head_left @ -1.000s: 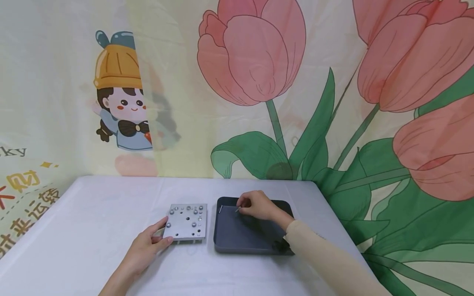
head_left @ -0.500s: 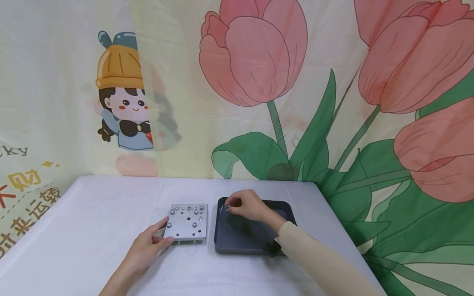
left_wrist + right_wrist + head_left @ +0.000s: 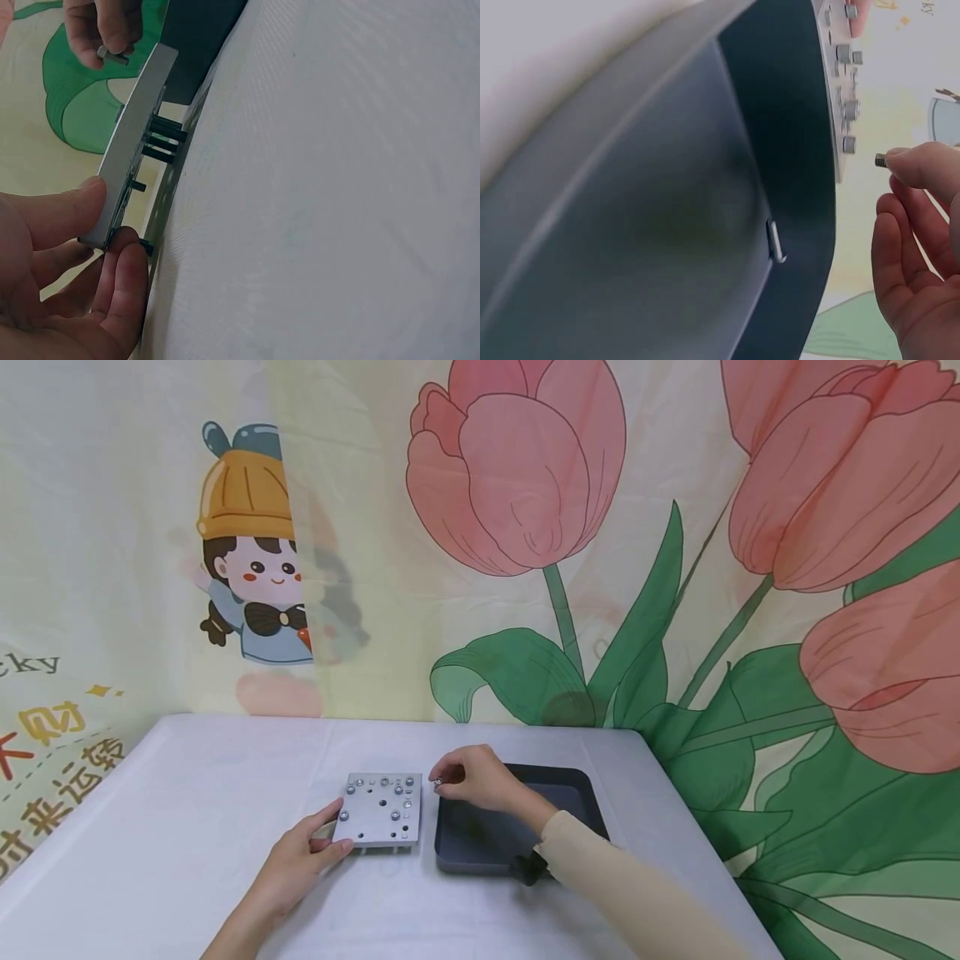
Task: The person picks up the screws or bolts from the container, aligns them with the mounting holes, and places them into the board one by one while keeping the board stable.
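Note:
A square silver metal plate (image 3: 369,828) with holes and several socket-head screws stands slightly raised over the white table. My left hand (image 3: 296,864) grips its near left corner between thumb and fingers. In the left wrist view several screw shanks (image 3: 161,142) stick out of the plate's underside. My right hand (image 3: 483,783) pinches a small screw (image 3: 438,782) by thumb and fingertips, over the tray's far left corner and apart from the plate. In the right wrist view only the end of that screw (image 3: 880,160) shows.
The dark grey shallow tray (image 3: 480,867) stands right of the plate. A small silver pin-like piece (image 3: 776,241) lies inside by its wall. The white-covered table (image 3: 247,760) meets a printed curtain (image 3: 360,677) at the back.
My right hand has moved left across the tray toward the plate, carrying the screw. My left hand and the plate have stayed in place.

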Action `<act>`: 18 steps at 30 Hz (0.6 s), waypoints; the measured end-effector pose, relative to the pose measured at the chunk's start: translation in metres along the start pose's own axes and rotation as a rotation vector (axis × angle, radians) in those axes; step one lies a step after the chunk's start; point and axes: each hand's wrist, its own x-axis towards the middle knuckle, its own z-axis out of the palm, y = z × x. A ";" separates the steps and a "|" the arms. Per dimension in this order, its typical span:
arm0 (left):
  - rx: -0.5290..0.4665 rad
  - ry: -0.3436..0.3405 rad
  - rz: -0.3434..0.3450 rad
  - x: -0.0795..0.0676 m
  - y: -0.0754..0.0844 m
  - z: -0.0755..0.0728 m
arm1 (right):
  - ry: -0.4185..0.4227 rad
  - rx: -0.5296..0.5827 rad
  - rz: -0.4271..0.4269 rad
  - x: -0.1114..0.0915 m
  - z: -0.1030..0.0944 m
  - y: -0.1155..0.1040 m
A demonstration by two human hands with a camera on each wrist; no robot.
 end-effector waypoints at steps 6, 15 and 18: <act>-0.004 -0.002 0.002 0.000 -0.002 -0.001 | -0.018 0.019 0.000 0.006 0.010 -0.011; -0.007 0.000 0.011 -0.001 0.000 -0.001 | -0.079 0.062 -0.031 0.008 0.023 -0.018; -0.006 0.002 0.012 -0.002 0.001 -0.001 | -0.091 0.062 -0.046 0.007 0.027 -0.018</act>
